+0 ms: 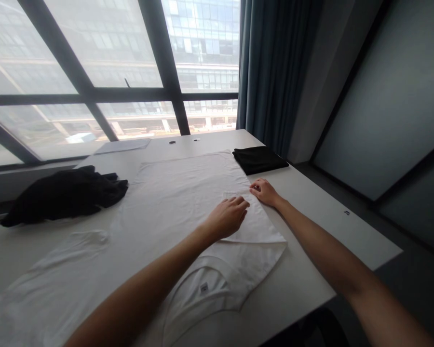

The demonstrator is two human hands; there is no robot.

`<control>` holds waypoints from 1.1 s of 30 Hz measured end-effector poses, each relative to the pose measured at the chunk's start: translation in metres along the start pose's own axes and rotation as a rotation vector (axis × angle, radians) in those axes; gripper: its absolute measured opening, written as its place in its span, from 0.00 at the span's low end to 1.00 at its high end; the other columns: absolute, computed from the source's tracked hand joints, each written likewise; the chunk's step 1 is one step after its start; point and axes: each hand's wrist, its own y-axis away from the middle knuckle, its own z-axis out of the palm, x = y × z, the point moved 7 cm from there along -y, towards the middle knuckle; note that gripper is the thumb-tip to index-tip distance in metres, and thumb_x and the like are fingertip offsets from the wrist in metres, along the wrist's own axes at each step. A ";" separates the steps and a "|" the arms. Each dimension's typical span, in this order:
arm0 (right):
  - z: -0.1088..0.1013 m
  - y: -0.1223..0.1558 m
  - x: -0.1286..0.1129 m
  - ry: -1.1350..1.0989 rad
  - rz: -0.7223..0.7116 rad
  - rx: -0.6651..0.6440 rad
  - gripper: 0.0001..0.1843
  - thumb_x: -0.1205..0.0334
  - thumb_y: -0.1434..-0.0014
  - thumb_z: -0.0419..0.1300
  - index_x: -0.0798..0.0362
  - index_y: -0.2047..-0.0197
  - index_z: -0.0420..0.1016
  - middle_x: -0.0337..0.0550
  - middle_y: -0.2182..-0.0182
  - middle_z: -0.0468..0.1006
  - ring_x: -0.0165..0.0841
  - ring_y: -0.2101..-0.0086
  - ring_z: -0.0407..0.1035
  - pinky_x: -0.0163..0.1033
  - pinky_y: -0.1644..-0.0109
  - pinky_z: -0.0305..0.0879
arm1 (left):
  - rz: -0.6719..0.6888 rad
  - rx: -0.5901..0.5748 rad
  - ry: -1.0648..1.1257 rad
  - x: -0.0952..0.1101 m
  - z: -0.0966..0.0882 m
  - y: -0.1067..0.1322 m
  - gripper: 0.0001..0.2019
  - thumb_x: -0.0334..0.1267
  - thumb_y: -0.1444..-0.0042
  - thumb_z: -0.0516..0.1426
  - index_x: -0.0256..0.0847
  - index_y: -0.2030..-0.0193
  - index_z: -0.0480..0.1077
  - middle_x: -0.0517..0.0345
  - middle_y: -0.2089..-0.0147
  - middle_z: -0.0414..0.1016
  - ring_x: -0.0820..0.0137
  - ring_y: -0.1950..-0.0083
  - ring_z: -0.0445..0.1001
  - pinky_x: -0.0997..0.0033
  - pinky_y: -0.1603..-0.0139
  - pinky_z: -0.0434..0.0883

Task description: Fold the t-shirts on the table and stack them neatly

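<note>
A white T-shirt (173, 193) lies spread over the table, its neckline and small dark label towards me. On the right side, a layer of the shirt, apparently a sleeve, is turned in over the body. My left hand (228, 218) is at this layer with its fingers curled together; their tips and thumb are partly hidden, and they seem to grip the cloth. Slightly farther away, my right hand (264, 192) is closed in a pinch at the shirt's right edge. The opposite sleeve (83, 241) stretches out to the left, with wrinkles.
A folded black cloth (260, 160) lies beyond my right hand. At the left is a crumpled black garment (68, 195). The white table (347, 236) reaches towards the windows, where a pale flat sheet (123, 146) lies. A blue curtain (275, 72) hangs behind the far right corner.
</note>
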 end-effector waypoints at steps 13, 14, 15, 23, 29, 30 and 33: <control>-0.014 -0.005 -0.002 -0.286 0.135 0.115 0.15 0.49 0.38 0.61 0.52 0.62 0.81 0.49 0.60 0.79 0.41 0.56 0.71 0.49 0.46 0.67 | 0.303 -0.118 0.301 0.043 0.039 0.003 0.29 0.51 0.27 0.47 0.44 0.24 0.52 0.51 0.22 0.50 0.62 0.20 0.43 0.52 0.22 0.45; -0.018 -0.005 -0.004 -0.378 0.171 0.134 0.20 0.45 0.35 0.57 0.52 0.60 0.81 0.50 0.58 0.79 0.42 0.55 0.72 0.49 0.46 0.68 | 0.355 -0.159 0.308 0.051 0.041 0.006 0.30 0.52 0.28 0.48 0.45 0.23 0.51 0.51 0.21 0.48 0.60 0.20 0.41 0.50 0.22 0.44; -0.020 -0.005 -0.007 -0.504 0.206 0.108 0.24 0.41 0.33 0.53 0.52 0.57 0.80 0.51 0.56 0.80 0.42 0.54 0.72 0.49 0.46 0.68 | 0.396 -0.194 0.309 0.056 0.044 0.009 0.31 0.53 0.28 0.48 0.47 0.23 0.51 0.52 0.21 0.46 0.58 0.20 0.40 0.47 0.22 0.43; 0.024 0.036 -0.062 -1.364 0.532 -0.858 0.33 0.38 0.29 0.45 0.57 0.42 0.72 0.62 0.43 0.76 0.47 0.45 0.74 0.56 0.40 0.67 | 0.459 -0.213 0.266 0.062 0.054 0.014 0.32 0.56 0.29 0.49 0.53 0.23 0.49 0.53 0.20 0.42 0.54 0.20 0.39 0.42 0.23 0.39; 0.009 0.009 0.017 -1.509 0.778 0.022 0.25 0.45 0.27 0.41 0.53 0.48 0.70 0.58 0.49 0.78 0.43 0.48 0.76 0.53 0.44 0.74 | 0.457 -0.215 0.293 0.061 0.056 0.014 0.32 0.58 0.30 0.48 0.53 0.23 0.50 0.54 0.20 0.42 0.56 0.20 0.38 0.42 0.23 0.38; 0.004 0.008 0.023 -1.512 0.780 0.098 0.24 0.45 0.27 0.42 0.52 0.49 0.71 0.57 0.50 0.78 0.42 0.47 0.76 0.52 0.44 0.74 | 0.455 -0.212 0.299 0.061 0.055 0.014 0.32 0.58 0.30 0.48 0.53 0.23 0.51 0.54 0.20 0.43 0.56 0.20 0.39 0.42 0.23 0.38; -0.011 0.005 0.022 -1.513 0.691 0.199 0.23 0.45 0.27 0.43 0.50 0.52 0.73 0.53 0.48 0.79 0.40 0.44 0.73 0.51 0.40 0.72 | 0.444 -0.184 0.335 0.062 0.050 0.012 0.33 0.57 0.30 0.49 0.49 0.23 0.50 0.52 0.21 0.46 0.58 0.20 0.41 0.45 0.23 0.38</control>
